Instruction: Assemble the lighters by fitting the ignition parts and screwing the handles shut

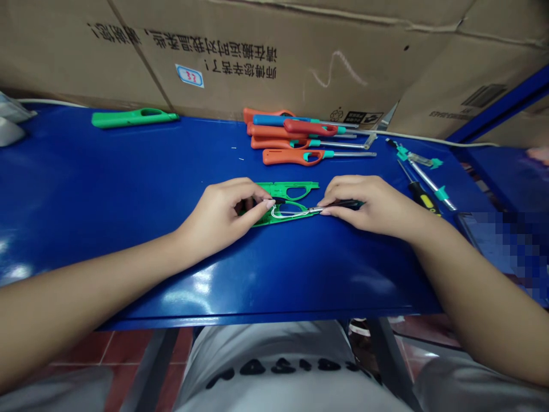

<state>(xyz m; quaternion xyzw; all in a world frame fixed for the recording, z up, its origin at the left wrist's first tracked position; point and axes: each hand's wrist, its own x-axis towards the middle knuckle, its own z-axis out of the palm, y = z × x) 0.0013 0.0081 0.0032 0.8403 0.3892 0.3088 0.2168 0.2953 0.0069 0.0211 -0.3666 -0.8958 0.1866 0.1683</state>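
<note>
Carton, brown cardboard (300,51), far, inverted print: "师傅您辛苦了!"
At green plastic shell halves (281,187), curled left hand (227,209) pinches small black part (279,200), palm-down right hand (364,201) slim silver metal tube (314,210).

The person's loose top (274,337) is a pale whitish grey, fuller round the middle and creased into soft folds, with a shaded patch lower down. Across it runs a row of thick black lettering (283,366), bent by the cloth so that I can't read it from here. Left arm (111,286) and right arm (463,280) are bare along all that shows, wrists included. The left grip (227,206) and right grip (364,197) are bare hands with slim fingers; the left thumbnail (270,203) looks longish and smooth.
</note>
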